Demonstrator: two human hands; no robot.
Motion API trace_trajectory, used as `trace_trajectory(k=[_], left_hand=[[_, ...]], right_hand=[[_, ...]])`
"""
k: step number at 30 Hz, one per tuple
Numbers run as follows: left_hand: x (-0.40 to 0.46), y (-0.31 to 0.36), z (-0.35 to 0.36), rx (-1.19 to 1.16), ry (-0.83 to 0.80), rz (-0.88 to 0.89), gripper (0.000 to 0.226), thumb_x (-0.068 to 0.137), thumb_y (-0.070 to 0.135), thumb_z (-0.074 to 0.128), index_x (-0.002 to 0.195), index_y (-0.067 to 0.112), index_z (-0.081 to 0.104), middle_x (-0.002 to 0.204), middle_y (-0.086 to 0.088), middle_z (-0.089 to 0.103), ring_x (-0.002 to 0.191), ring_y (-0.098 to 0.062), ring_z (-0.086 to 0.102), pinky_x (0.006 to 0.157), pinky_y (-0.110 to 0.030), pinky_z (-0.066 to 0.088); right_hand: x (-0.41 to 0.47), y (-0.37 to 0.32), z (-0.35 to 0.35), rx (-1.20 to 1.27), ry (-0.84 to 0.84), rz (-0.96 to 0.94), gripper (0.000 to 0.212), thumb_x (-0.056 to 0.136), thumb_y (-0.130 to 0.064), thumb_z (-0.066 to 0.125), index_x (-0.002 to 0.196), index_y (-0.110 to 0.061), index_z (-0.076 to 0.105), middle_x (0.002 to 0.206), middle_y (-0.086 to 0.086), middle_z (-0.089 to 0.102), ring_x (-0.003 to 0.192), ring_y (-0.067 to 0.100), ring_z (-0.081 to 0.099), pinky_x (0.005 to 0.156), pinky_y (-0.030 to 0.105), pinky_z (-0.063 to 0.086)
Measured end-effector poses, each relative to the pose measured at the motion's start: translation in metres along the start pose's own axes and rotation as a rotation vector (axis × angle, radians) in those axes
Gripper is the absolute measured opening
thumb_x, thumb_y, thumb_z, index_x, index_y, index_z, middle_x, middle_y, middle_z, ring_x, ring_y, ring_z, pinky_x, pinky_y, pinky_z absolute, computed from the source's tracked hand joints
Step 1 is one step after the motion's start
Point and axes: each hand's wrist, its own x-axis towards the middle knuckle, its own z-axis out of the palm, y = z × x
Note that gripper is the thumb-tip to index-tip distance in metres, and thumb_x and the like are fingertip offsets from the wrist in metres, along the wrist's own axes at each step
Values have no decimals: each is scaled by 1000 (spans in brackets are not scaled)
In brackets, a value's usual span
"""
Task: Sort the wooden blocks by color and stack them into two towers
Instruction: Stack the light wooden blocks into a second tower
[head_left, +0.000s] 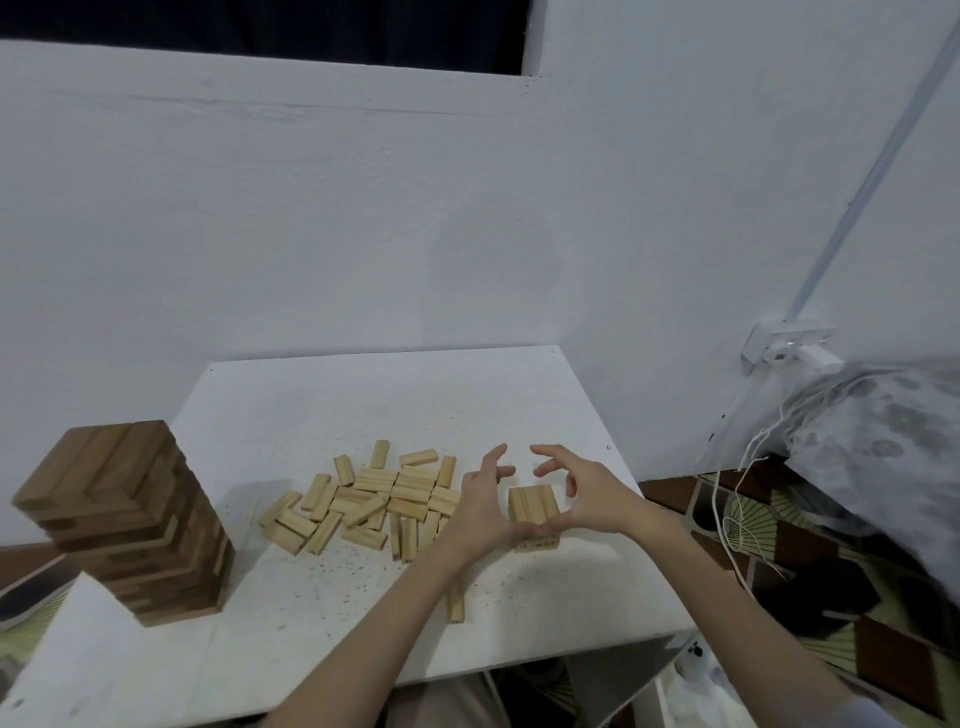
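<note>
Blocks of the light tower (532, 506) sit between my two hands near the worktop's (322, 395) right edge, long axes running toward the far edge. My left hand (480, 501) and right hand (576, 493) cup the low stack from either side, heels nearly meeting at its near face, each grip spread, fingers loosely fanned, pinching nothing. Loose light blocks (374, 501) lie just left; the dark tower (124, 519) stands at the left edge.

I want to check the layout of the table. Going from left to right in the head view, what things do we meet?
Dark block tower → pile of loose light blocks → left hand → small light stack → right hand → wall socket.
</note>
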Motion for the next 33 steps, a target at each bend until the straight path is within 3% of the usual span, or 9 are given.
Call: trace_trajectory(k=[3,7,10,13,16,21,23,27,33], left_hand=[[-2,1,-5,-77,66,3,97,70,33,80,145,21,20,136,-1,41,123,-13,37,100,-25,34],[-9,11,-15,-286,149,-136,51,96,33,48,139,11,32,132,-6,45,119,-17,46,96,-27,39],[-5,13,-24,-450,49,-360,27,101,38,32,110,15,44,106,-7,47,93,-19,50,77,-30,42],[-7,27,-30,-701,-55,-546,54,98,50,31,123,3,38,97,-17,49,88,-27,49,68,-32,39],[-9,38,-26,-718,-153,-576,83,96,59,22,142,-10,16,99,-22,51,89,-31,55,82,-37,36],[-9,47,-20,-681,-123,-569,84,95,61,17,148,-3,2,96,-16,47,71,-21,46,75,-34,37],[-6,47,-17,-695,-116,-596,81,96,60,16,148,-1,2,94,-16,49,81,-25,51,90,-38,35],[-3,48,-18,-724,-132,-602,81,95,61,13,149,3,-5,147,-31,25,132,-40,35,115,-48,15],[-3,50,-18,-736,-174,-600,83,96,61,14,148,0,-7,147,-33,22,135,-43,29,115,-52,10]], right_hand=[[-2,-2,-5,28,67,4,85,73,-30,82,142,-33,32,122,-11,52,78,6,46,75,17,41],[-6,-6,-5,203,222,83,53,92,-29,61,140,-20,41,124,0,54,90,9,52,83,22,40],[-9,-15,-4,385,233,245,47,99,-42,41,137,-14,44,131,9,53,107,17,55,94,32,44],[-12,-28,-4,494,157,397,68,96,-58,25,137,-5,42,125,16,55,113,28,56,101,40,44],[-15,-35,-5,548,52,480,92,85,-76,18,143,-7,34,120,12,53,111,27,54,100,37,43],[-18,-38,-4,502,-23,515,102,77,-84,11,152,-15,17,127,18,49,117,31,51,102,39,38],[-19,-39,-4,495,-27,517,103,75,-85,10,153,-18,14,126,18,48,116,31,50,102,40,38],[-17,-41,-3,523,-25,517,104,75,-85,11,153,-16,12,136,20,45,125,34,47,105,43,35],[-16,-43,-3,520,-36,490,99,76,-86,11,153,-23,14,135,19,49,124,32,48,103,44,36]])
